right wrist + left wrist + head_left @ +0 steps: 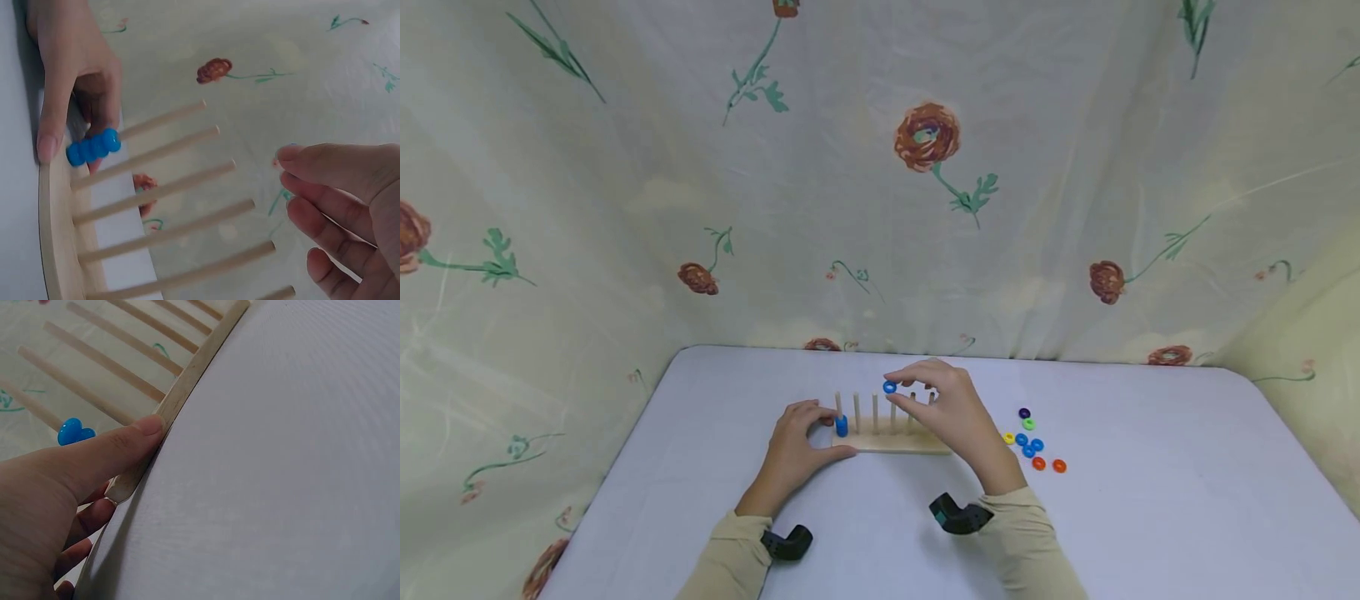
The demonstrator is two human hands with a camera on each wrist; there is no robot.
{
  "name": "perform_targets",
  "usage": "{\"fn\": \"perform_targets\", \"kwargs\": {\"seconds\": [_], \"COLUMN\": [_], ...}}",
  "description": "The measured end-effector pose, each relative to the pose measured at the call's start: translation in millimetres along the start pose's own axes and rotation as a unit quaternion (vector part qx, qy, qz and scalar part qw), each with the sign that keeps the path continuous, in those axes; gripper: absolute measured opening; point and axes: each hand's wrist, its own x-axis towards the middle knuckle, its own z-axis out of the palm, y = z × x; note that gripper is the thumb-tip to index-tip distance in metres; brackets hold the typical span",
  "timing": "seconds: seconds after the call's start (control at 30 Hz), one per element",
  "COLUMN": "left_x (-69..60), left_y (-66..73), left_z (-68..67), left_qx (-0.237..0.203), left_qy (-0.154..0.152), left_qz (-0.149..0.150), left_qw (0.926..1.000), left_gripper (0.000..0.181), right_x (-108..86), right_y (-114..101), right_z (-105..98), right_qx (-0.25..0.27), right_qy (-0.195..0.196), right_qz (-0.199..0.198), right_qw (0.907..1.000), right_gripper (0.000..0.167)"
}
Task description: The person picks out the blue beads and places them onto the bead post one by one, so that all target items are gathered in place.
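A wooden peg board (pixel 895 446) with a row of upright pegs (pixel 875 413) stands on the table. Blue rings (pixel 94 147) are stacked at the foot of its leftmost peg. My left hand (pixel 796 446) grips that end of the board, its thumb (pixel 147 425) along the front edge and its other fingers behind. Above the middle pegs, my right hand (pixel 951 404) pinches a blue ring (pixel 890 387) between thumb and fingertips, apart from the pegs. In the right wrist view the fingertips (pixel 290 153) hide nearly all of that ring. The other pegs bear no rings where visible.
Loose rings lie right of the board: a purple one (pixel 1024 413), a green one (pixel 1028 424), a yellow one (pixel 1009 438), several blue ones (pixel 1037 445) and two orange-red ones (pixel 1059 466). A flowered curtain (pixel 850 208) hangs behind the white table (pixel 1150 500).
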Motion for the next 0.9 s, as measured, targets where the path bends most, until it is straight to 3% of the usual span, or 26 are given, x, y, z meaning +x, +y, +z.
{"fn": "perform_targets", "kwargs": {"seconds": [0.53,0.9], "left_x": [-1.1,-0.5], "left_y": [0.3,-2.7], "left_z": [0.4,-1.2], "left_qx": [0.002,-0.015], "left_qy": [-0.005,-0.011], "left_qz": [-0.006,0.0], "left_qw": [1.0,0.9998], "left_gripper": [0.057,0.059], "right_x": [16.7,18.7], "right_y": [-20.5,-24.8], "right_z": [37.4,59.1], "right_qx": [-0.017,-0.058], "right_qy": [-0.017,0.028], "right_qz": [-0.025,-0.076], "right_qw": [0.9994,0.995], "right_gripper": [0.021,0.021]}}
